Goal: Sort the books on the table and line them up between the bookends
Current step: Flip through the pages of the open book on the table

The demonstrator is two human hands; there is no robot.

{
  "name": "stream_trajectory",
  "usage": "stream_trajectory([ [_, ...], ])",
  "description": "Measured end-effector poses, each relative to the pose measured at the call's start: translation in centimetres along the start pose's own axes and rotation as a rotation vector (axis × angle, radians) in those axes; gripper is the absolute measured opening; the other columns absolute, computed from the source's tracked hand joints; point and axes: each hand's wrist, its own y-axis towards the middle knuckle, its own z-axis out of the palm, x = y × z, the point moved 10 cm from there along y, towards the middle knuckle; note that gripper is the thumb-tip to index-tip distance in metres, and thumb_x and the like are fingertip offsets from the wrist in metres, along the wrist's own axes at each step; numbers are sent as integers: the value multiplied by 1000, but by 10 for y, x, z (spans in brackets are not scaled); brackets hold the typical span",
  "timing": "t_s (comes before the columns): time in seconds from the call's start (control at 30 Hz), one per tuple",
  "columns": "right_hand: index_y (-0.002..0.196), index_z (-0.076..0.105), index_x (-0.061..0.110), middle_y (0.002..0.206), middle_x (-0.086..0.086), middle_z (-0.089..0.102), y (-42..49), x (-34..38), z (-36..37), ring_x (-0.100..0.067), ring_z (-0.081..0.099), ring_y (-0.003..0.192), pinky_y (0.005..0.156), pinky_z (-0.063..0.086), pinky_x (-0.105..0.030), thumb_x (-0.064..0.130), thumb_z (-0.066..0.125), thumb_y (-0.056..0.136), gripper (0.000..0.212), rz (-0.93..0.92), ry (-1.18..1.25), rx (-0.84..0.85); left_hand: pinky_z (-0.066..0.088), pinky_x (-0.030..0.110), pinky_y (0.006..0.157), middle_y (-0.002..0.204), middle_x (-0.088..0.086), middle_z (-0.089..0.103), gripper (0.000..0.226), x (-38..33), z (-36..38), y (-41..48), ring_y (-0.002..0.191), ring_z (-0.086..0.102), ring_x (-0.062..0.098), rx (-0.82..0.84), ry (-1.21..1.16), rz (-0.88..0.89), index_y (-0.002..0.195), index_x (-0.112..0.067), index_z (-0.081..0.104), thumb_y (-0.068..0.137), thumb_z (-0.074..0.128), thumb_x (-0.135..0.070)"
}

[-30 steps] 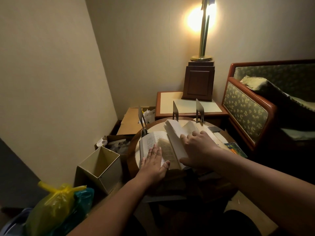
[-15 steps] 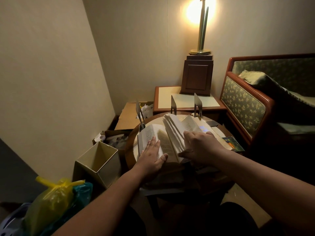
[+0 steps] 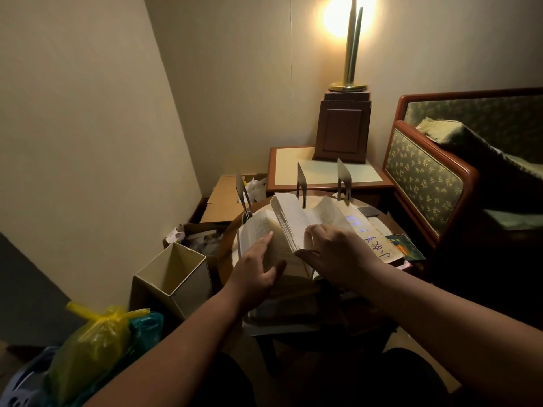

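An open book (image 3: 296, 221) lies on the small round table (image 3: 232, 230). My left hand (image 3: 258, 268) rests with straight fingers on its left page. My right hand (image 3: 338, 254) grips the thick stack of right-hand pages, thumb under their edge, and the pages stand raised and fanned. Three metal bookends stand at the table's far side: left bookend (image 3: 244, 195), middle bookend (image 3: 301, 183), right bookend (image 3: 343, 179). A flat book with handwritten characters (image 3: 373, 239) lies to the right, and beside it is a dark green-covered book (image 3: 407, 245). More books lie below my hands, dim.
A side table (image 3: 293, 168) with a wooden box and a lit lamp (image 3: 349, 45) stands behind. A green patterned sofa (image 3: 426, 174) is at the right. An open cream box (image 3: 173, 274), cardboard boxes and a yellow plastic bag (image 3: 94, 339) crowd the floor at left.
My right hand has lifted and fanned the right-hand pages further toward the left. My left hand has turned a little on the left page. The camera view has tilted slightly.
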Motion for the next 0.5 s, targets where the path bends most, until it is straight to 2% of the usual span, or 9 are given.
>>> stream_trajectory([
  [0.13, 124, 57, 8, 116, -11, 66, 5, 12, 6, -24, 68, 90, 67, 56, -28, 54, 55, 93, 56, -12, 18, 22, 41, 41, 112, 154, 3, 38, 72, 0, -10, -6, 140, 37, 20, -61, -120, -10, 154, -21, 25, 94, 64, -29],
  [0.27, 133, 50, 9, 134, -12, 56, 10, 23, 17, -28, 64, 108, 79, 59, -36, 50, 60, 92, 59, -20, 73, 58, 45, 36, 107, 152, 4, 42, 63, 7, -20, -12, 140, 40, 22, -126, -233, -29, 153, -22, 26, 97, 52, -8],
  [0.43, 135, 47, 12, 137, -9, 52, 10, 39, 28, -28, 63, 107, 75, 59, -37, 56, 57, 91, 63, -49, 51, 61, 51, 15, 89, 151, 2, 42, 53, 20, -32, -15, 136, 42, 17, -226, -245, -54, 148, -26, 32, 101, 46, -9],
  [0.5, 136, 46, 13, 137, -9, 52, 11, 44, 35, -27, 61, 109, 77, 58, -35, 55, 57, 91, 63, -66, 52, 83, 50, 12, 85, 150, 1, 40, 48, 22, -36, -14, 131, 41, 12, -260, -226, -42, 147, -27, 34, 102, 46, -15],
])
